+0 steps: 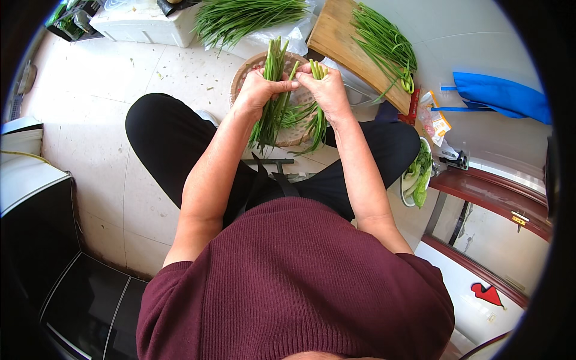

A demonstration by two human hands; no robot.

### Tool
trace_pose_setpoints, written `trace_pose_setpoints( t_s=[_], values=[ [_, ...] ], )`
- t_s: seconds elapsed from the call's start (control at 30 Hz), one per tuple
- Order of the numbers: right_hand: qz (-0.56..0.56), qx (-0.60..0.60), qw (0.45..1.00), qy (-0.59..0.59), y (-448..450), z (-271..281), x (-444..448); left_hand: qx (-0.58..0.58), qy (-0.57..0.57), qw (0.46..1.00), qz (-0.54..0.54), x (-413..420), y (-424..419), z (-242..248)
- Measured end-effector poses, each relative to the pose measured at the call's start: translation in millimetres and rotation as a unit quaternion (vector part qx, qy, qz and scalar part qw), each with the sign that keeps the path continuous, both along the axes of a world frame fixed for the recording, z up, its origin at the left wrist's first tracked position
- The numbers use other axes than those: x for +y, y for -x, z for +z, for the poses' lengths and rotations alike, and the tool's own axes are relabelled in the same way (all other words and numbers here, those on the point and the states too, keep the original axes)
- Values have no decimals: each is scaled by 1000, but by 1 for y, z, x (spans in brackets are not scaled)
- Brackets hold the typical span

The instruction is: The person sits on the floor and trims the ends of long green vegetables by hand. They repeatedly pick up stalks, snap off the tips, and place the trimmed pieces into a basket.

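Note:
My left hand (255, 92) is closed around a thick bundle of garlic chives (270, 121), its pale stem ends pointing up and away from me. In my right hand (334, 92) is a smaller bunch of chives (319, 126), with its leaves hanging down. The thumbs of both hands nearly meet beside a single stem that stands between the two bunches. Beneath the hands is a round woven basket (237, 81) with loose green pieces lying in it; the hands and chives hide part of it.
A large heap of chives (252, 18) lies on clear plastic at the back. More chives (387, 40) rest on a wooden board (335, 33). A white foam box (146, 29) stands at back left. A bowl of leafy greens (417, 173) sits beside my right knee.

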State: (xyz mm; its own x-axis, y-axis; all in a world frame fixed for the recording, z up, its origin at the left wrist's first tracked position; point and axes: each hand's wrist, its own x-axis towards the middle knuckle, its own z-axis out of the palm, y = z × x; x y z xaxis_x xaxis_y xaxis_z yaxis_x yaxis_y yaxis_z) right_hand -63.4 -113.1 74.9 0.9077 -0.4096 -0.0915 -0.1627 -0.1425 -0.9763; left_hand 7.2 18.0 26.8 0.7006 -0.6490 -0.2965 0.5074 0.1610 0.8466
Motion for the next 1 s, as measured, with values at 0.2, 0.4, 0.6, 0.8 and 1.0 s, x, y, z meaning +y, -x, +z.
trace_pose_setpoints(
  t_s=[0.2,0.4,0.6,0.8,1.0],
  values=[
    [18,20,1000,17,1,-1,0,19,-7,1000,6,2,3,18],
    [19,26,999,37,0,0,-2,0,-34,999,3,1,1,5],
    [17,22,1000,13,0,0,-9,9,13,1000,-9,0,0,1],
    [-47,10,978,203,-3,9,-20,24,30,999,-15,2,-1,2],
    [13,111,955,274,5,5,-34,41,37,998,-15,2,-1,5]
  ],
)
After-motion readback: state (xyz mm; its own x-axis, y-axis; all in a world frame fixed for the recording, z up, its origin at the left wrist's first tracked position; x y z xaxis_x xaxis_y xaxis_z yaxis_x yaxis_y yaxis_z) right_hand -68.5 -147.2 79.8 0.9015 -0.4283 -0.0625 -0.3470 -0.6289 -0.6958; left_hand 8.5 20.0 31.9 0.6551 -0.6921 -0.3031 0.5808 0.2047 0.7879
